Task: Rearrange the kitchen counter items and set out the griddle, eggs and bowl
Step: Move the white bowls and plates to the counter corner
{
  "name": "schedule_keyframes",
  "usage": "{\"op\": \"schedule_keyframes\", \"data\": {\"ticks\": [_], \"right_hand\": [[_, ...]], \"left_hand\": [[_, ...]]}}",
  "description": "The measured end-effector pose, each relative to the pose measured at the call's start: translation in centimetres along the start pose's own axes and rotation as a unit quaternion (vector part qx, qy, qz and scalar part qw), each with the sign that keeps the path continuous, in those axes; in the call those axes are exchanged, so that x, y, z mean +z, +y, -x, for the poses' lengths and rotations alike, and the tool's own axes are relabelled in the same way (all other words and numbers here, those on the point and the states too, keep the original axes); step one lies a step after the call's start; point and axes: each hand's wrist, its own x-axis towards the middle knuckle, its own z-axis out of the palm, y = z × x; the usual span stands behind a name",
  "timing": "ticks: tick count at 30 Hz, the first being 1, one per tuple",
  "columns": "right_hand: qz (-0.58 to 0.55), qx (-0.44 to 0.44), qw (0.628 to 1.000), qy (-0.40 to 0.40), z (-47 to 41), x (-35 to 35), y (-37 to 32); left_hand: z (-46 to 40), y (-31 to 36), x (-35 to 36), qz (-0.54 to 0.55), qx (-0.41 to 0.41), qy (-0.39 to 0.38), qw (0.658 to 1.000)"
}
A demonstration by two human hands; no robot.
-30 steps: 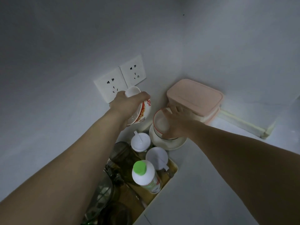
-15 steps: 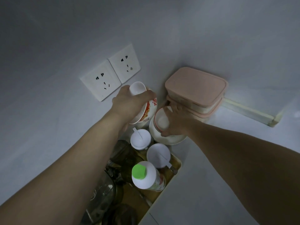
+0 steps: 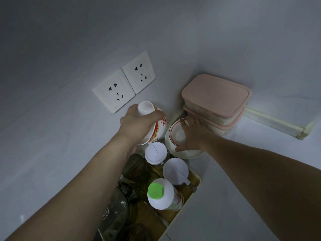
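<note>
My left hand (image 3: pixel 137 123) grips a stack of upside-down bowls, tilted, with a red-patterned bowl (image 3: pixel 159 130) outermost and a white foot (image 3: pixel 145 107) on top. It hovers near the wall in the counter corner. My right hand (image 3: pixel 192 134) holds the rim of a white bowl with a red line (image 3: pixel 175 134), which sits on a white plate (image 3: pixel 189 154) in the corner. No griddle or eggs are in view.
Two stacked pink-lidded containers (image 3: pixel 215 94) fill the corner behind my right hand. A tray (image 3: pixel 194 192) below holds two white-lidded jars (image 3: pixel 156 153), a green-capped bottle (image 3: pixel 162 193) and dark glassware. Two wall sockets (image 3: pixel 124 83) sit on the left wall.
My left hand with the bowl stack has dropped slightly toward the jars. My right hand has stayed on the red-lined bowl. The camera view has shifted.
</note>
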Motion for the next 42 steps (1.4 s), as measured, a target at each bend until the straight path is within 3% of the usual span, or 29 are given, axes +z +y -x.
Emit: {"op": "schedule_keyframes", "data": {"ticks": [11, 16, 21, 25, 36, 42], "right_hand": [[-0.058, -0.024, 0.997, 0.051, 3.3, 0.6, 1.1], [-0.049, -0.021, 0.996, 0.065, 7.4, 1.1, 2.9], [-0.085, -0.012, 0.991, 0.102, 9.8, 1.3, 4.5], [-0.098, 0.014, 0.992, 0.075, 10.5, 1.5, 5.3], [-0.127, 0.051, 0.989, 0.047, 11.2, 2.5, 6.1], [-0.125, 0.064, 0.989, 0.048, 11.3, 3.1, 6.7]], "left_hand": [[-0.5, 0.6, 0.8, -0.021, -0.014, 0.021, 0.999], [-1.8, 2.0, 4.0, -0.168, 0.032, 0.033, 0.985], [-3.1, 3.4, 8.3, -0.292, 0.05, -0.008, 0.955], [-4.1, 3.7, 11.3, -0.336, 0.033, -0.045, 0.94], [-4.9, 0.6, 15.6, -0.433, 0.008, -0.046, 0.9], [-5.3, -0.4, 16.4, -0.436, -0.013, -0.059, 0.898]]}}
